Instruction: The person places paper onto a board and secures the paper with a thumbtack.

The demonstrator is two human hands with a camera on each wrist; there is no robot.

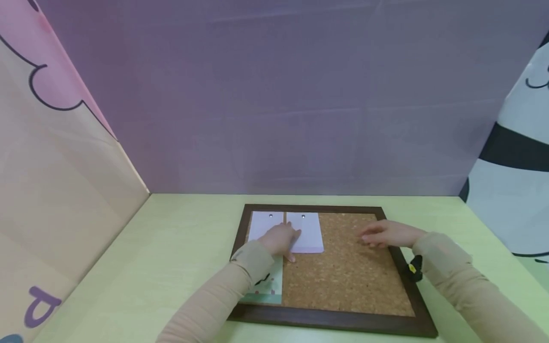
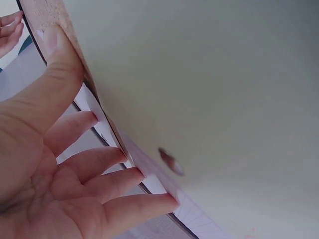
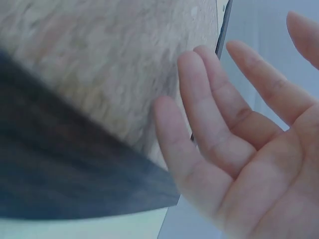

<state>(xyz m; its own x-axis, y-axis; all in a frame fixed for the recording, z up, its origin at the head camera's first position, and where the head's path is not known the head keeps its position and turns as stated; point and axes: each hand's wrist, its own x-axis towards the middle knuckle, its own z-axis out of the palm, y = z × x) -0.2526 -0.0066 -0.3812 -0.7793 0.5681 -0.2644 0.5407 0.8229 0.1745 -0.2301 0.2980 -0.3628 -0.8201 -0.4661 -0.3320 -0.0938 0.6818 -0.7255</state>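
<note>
A cork board point(image 1: 347, 267) in a dark brown frame lies on the table. Two white sheets point(image 1: 310, 236) lie side by side at its upper left, each with a small round pin point(image 1: 303, 216) near the top. Below the left one is a pale green patterned sheet point(image 1: 274, 283). My left hand point(image 1: 279, 239) rests spread across the sheets, its fingertips point(image 2: 169, 201) right at the paper and its thumb point(image 2: 57, 45) over the cork. Over the board's right side hovers my right hand point(image 1: 388, 233), fingers loosely bent, with nothing held in them.
The light green table point(image 1: 171, 247) extends around the board, with a purple backdrop point(image 1: 291, 105) behind it. Printed side panels stand at left point(image 1: 55, 190) and right point(image 1: 514, 190). A small black and yellow item point(image 1: 413, 267) sits at the right sleeve, over the frame's edge.
</note>
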